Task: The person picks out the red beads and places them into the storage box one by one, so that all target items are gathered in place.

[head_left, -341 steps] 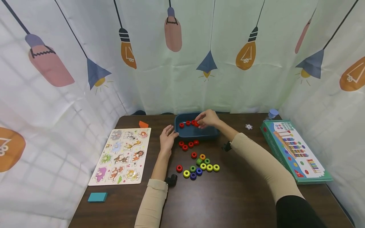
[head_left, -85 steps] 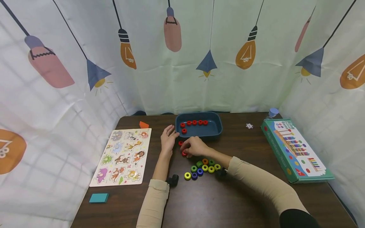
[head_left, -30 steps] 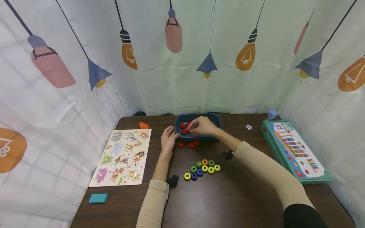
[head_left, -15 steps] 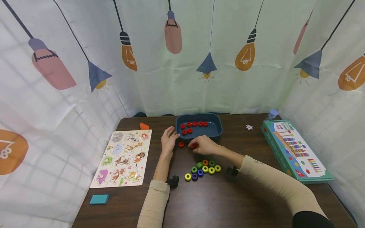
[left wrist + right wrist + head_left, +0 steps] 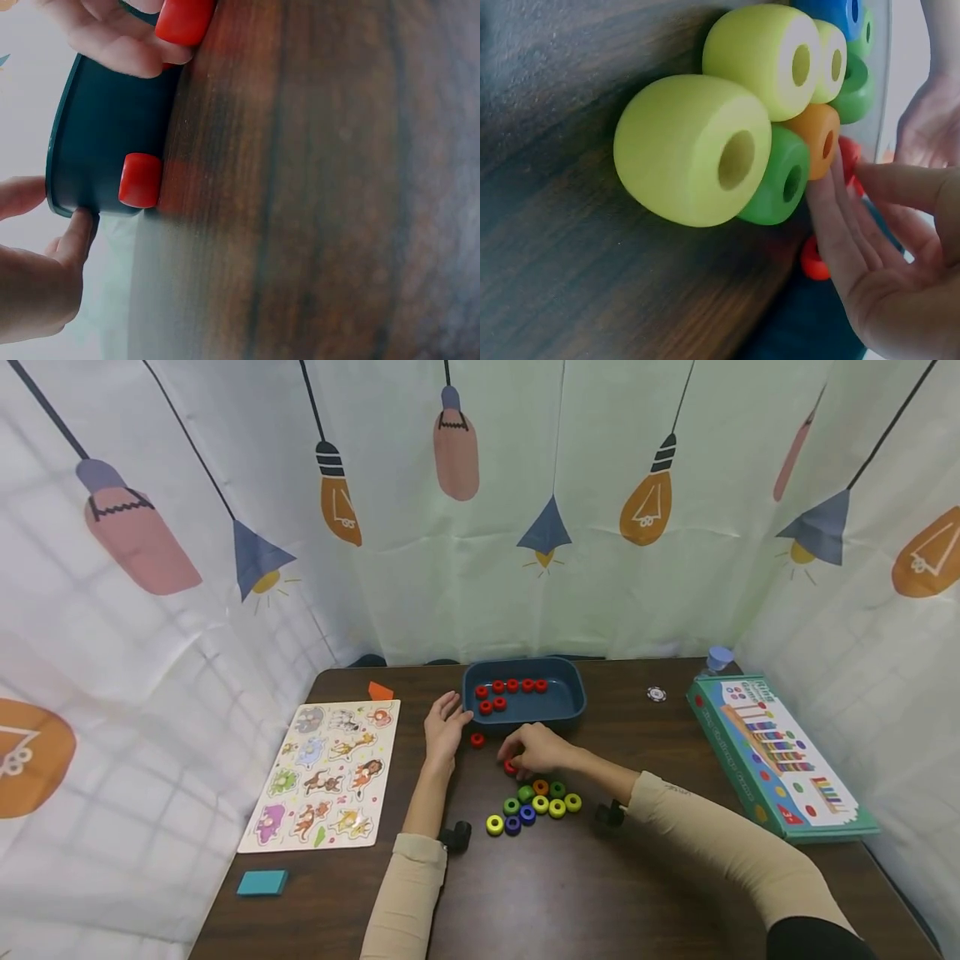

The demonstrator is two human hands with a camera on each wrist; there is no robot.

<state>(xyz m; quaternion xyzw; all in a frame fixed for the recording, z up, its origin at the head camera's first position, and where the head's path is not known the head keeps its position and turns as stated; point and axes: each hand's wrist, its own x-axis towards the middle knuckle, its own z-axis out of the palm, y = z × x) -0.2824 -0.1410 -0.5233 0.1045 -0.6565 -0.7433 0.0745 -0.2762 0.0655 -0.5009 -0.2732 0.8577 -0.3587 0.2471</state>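
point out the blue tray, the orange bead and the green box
Blue tray [image 5: 558,699]: head view, bare floor inside.
Orange bead [image 5: 813,135]: right wrist view, surface beside its hole.
Green box [image 5: 787,756]: head view, middle of its lid.

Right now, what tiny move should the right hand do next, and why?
I'd probably have the right hand lift the red bead it pinches into the blue tray, because the beads inside are all red and there's bare space beside them.
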